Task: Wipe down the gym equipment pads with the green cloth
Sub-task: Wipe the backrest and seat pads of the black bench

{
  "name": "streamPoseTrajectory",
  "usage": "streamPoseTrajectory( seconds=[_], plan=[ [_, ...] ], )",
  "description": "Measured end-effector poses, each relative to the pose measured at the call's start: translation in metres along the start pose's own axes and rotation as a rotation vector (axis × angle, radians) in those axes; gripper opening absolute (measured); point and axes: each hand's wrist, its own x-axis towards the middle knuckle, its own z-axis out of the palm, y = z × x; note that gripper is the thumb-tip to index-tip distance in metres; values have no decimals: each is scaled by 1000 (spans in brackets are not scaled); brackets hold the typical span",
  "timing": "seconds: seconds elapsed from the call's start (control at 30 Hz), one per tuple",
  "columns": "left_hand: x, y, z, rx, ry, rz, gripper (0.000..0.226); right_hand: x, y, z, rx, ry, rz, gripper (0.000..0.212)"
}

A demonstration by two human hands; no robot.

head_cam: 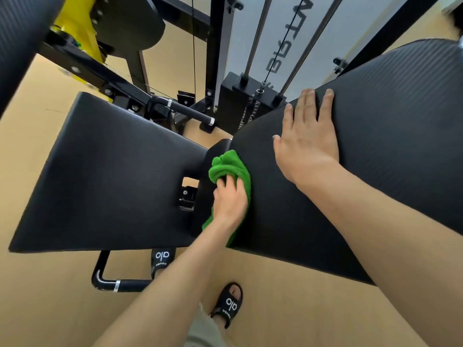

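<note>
Left hand [230,199] grasps green cloth [231,169] on back pad [375,159] edge, 9 o'clock of right hand [307,144] | right hand flat, released | press evenly, wipe along the edge.

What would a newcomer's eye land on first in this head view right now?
The bright green cloth at centre, bunched under the left hand against the edge of the large black pad on the right. Next, the right hand lies spread flat on that same pad. Behind them, a yellow machine part stands out at upper left.
</note>
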Motion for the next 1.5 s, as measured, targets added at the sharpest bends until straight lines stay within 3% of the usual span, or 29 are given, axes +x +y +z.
streamPoseTrajectory(
  seconds=[0.17,0.3,0.5,0.6,0.63,0.7,0.77,0.83,0.97,1.03,1.13,1.27,1.37,1.5],
  plan=[
    [81,32,-10,-124,-3,-93,44,4,-3,4,10,18,-9,70],
    [95,37,-13,-26,-52,-58,46,6,-4,5,6,12,-2,70],
    [-24,22,-9,22,-30,182,46,2,-1,-1,36,-12,-5,69],
    [-85,22,-11,10,-57,134,80,0,0,-5,95,-54,-14,66],
    [-94,21,-8,24,-81,137,84,-1,0,-6,136,-57,-20,65],
    [-95,33,-11,39,-60,226,72,-1,6,-10,244,-75,-57,62],
    [-65,53,-14,21,-46,302,56,-2,17,-20,355,-112,-84,60],
    [-19,87,-18,2,-4,325,55,-8,36,-39,413,-119,-76,57],
    [33,179,-20,1,-2,409,51,-16,113,-54,555,61,130,57],
    [22,207,-24,-28,3,439,50,-20,152,-41,597,75,243,71],
    [-26,205,-32,-129,-22,517,49,-28,177,-19,954,-63,422,51],
    [-120,172,-28,-85,-99,700,55,-25,169,-7,1266,27,438,50],
    [-145,170,-24,-74,-83,670,56,-21,175,-3,1419,-2,524,49],
    [-112,204,-27,-124,-62,642,52,-17,175,3,1466,1,514,53]
  ],
)
